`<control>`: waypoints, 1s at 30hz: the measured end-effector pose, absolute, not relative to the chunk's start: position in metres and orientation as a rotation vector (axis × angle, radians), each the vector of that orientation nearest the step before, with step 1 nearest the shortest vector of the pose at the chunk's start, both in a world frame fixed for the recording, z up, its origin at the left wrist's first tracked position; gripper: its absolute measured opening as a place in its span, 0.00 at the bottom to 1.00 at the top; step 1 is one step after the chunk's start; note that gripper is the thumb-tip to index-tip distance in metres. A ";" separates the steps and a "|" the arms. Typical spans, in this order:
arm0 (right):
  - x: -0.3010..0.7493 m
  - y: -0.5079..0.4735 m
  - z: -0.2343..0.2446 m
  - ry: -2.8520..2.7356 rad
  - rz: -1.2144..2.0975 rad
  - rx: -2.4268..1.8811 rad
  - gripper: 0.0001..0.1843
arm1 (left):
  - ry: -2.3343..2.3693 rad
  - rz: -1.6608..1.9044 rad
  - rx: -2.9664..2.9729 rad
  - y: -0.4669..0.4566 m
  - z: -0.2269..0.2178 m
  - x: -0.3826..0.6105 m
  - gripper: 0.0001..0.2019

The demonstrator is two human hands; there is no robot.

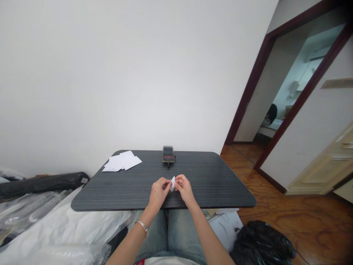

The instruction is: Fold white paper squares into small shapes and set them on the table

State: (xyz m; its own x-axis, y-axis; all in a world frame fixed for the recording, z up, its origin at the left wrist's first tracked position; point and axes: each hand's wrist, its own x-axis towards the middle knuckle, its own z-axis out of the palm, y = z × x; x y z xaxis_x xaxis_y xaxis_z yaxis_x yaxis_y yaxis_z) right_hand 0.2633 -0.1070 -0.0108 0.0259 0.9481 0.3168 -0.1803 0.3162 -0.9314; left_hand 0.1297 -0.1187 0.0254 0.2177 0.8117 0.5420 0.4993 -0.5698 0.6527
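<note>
A small folded piece of white paper (173, 183) stands pinched between my two hands, just above the dark table. My left hand (159, 193) grips its left side with thumb and fingers, and a silver bangle (142, 227) sits on that wrist. My right hand (184, 188) pinches its right side. Most of the fold is hidden by my fingers. A loose pile of white paper sheets (121, 161) lies on the far left of the dark grey wood-grain table (209, 184), well away from both hands.
A phone (168, 154) with a dark cable lies at the table's far edge. Plastic-wrapped bedding and a black roll lie to the left, a black plastic bag (260, 244) sits on the floor at right, and a doorway (286, 88) opens beyond the table.
</note>
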 end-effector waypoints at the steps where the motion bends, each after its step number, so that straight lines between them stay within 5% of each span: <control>1: 0.263 -0.107 -0.010 -1.216 1.052 -0.839 0.08 | 1.227 1.284 2.161 -0.119 0.026 0.130 0.09; 30: 0.264 -0.114 -0.001 -0.995 1.167 -0.748 0.14 | 1.119 1.278 2.218 -0.120 0.024 0.130 0.05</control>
State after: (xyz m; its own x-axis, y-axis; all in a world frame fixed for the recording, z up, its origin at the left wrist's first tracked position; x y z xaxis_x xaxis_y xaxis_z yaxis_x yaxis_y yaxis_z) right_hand 0.2645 -0.1135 -0.0005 0.0828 0.9679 0.2373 -0.3874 0.2507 -0.8872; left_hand 0.1303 -0.1200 0.0236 0.2829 0.7727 0.5683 0.4612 -0.6291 0.6257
